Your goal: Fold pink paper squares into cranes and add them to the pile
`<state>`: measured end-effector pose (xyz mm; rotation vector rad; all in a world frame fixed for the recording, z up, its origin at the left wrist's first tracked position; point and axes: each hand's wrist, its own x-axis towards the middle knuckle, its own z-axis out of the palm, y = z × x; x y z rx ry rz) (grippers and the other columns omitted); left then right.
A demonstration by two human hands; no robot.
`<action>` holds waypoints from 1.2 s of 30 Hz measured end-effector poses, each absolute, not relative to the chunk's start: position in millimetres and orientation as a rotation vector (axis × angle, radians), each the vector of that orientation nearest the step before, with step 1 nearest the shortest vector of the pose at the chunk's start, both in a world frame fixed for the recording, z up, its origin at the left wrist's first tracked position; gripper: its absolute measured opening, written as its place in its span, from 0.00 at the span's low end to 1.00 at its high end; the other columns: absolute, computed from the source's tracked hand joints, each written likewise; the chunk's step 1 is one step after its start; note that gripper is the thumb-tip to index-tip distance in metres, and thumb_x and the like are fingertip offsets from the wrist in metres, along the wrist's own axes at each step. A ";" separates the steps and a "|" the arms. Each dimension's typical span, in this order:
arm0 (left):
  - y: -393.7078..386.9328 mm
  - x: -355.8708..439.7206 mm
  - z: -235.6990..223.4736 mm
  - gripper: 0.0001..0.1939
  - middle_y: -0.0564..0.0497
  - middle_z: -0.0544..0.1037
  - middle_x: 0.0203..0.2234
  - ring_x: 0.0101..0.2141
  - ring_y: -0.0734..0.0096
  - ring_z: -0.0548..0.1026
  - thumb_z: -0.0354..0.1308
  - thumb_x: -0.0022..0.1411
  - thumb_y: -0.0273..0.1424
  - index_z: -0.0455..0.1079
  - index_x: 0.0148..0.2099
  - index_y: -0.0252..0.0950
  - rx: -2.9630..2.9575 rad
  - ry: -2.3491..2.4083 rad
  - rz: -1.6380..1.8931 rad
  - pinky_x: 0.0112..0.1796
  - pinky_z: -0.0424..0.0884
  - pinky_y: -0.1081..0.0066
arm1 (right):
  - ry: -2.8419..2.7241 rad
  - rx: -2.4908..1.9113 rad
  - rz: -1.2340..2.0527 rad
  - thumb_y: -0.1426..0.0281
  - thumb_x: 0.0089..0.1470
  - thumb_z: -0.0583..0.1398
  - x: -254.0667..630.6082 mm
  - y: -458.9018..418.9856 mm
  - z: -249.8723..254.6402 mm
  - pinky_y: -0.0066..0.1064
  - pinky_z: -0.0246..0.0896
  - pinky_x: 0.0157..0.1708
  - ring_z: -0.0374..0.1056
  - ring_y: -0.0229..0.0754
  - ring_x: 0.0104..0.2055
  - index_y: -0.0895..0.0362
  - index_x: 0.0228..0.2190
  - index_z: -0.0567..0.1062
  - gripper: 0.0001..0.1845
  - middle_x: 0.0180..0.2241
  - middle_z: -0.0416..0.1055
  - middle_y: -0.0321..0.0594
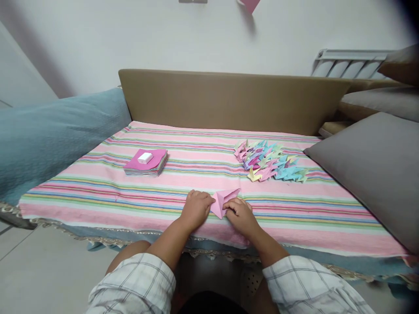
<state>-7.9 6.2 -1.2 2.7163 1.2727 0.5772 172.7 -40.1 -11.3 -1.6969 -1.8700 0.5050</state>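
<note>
Between the two hands, the partly folded pink origami sheet [218,203] is held on a striped cloth [203,144], its upper point slanted away to the right. Its left corner is touched by the left hand [197,208]; whether pinched or merely pressed cannot be told. Its right side is gripped by the thumb and fingers of the right hand [240,213]. Beyond the sheet, leftward, a paper stack [159,169] is topped by a white block [145,158]; rightward, paper cranes [262,161] are heaped; farther right, a grey cushion [369,174] is propped.
</note>
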 end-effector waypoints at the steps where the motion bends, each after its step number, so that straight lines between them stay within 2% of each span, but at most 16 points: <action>1: 6.1 -9.5 -1.3 0.11 0.50 0.76 0.36 0.38 0.66 0.69 0.52 0.60 0.28 0.73 0.43 0.42 2.730 1.239 0.583 0.44 0.60 0.61 | -1.881 -1.705 0.507 0.74 0.47 0.53 172.4 -40.6 -10.8 0.38 0.46 0.46 0.61 0.44 0.44 0.50 0.30 0.77 0.14 0.35 0.72 0.35; 9: 3.3 -21.6 -0.3 0.13 0.51 0.77 0.40 0.41 0.64 0.71 0.54 0.58 0.27 0.75 0.42 0.47 2.805 1.119 0.551 0.42 0.62 0.61 | -1.931 -1.690 0.537 0.75 0.44 0.54 174.2 -40.0 -9.1 0.38 0.47 0.47 0.61 0.44 0.45 0.51 0.27 0.77 0.14 0.37 0.71 0.35; 12: 0.9 -23.3 3.6 0.13 0.51 0.76 0.42 0.42 0.63 0.71 0.55 0.57 0.29 0.75 0.42 0.48 2.806 1.098 0.530 0.43 0.62 0.60 | -1.938 -1.672 0.538 0.75 0.43 0.54 175.4 -39.8 -7.9 0.38 0.47 0.47 0.61 0.43 0.45 0.51 0.27 0.77 0.13 0.37 0.71 0.35; 17: -0.8 -21.2 5.3 0.13 0.50 0.76 0.41 0.43 0.61 0.71 0.60 0.54 0.37 0.75 0.43 0.46 2.763 1.116 0.546 0.44 0.62 0.59 | -1.928 -1.642 0.584 0.66 0.50 0.56 175.4 -39.6 -4.6 0.36 0.49 0.45 0.62 0.43 0.43 0.52 0.24 0.76 0.10 0.35 0.72 0.36; 20: -0.6 -19.0 2.1 0.13 0.50 0.77 0.40 0.42 0.62 0.71 0.60 0.54 0.37 0.75 0.42 0.45 2.753 1.145 0.580 0.44 0.61 0.60 | -1.884 -1.679 0.557 0.62 0.51 0.56 173.7 -38.3 -6.1 0.36 0.50 0.45 0.63 0.43 0.42 0.53 0.21 0.75 0.13 0.33 0.72 0.36; 27: -0.3 -18.3 -2.1 0.14 0.51 0.77 0.39 0.42 0.63 0.71 0.61 0.53 0.38 0.74 0.43 0.45 2.738 1.160 0.630 0.44 0.61 0.61 | -1.816 -1.679 0.572 0.62 0.51 0.56 171.9 -35.7 -13.1 0.32 0.53 0.41 0.63 0.41 0.40 0.54 0.19 0.74 0.14 0.32 0.72 0.36; 36: 0.2 -17.9 -7.7 0.17 0.50 0.75 0.41 0.43 0.63 0.69 0.63 0.52 0.36 0.72 0.46 0.47 2.752 1.172 0.655 0.44 0.61 0.60 | -1.753 -1.717 0.551 0.62 0.50 0.57 167.1 -38.3 -13.6 0.33 0.52 0.41 0.64 0.41 0.39 0.53 0.18 0.74 0.14 0.32 0.72 0.34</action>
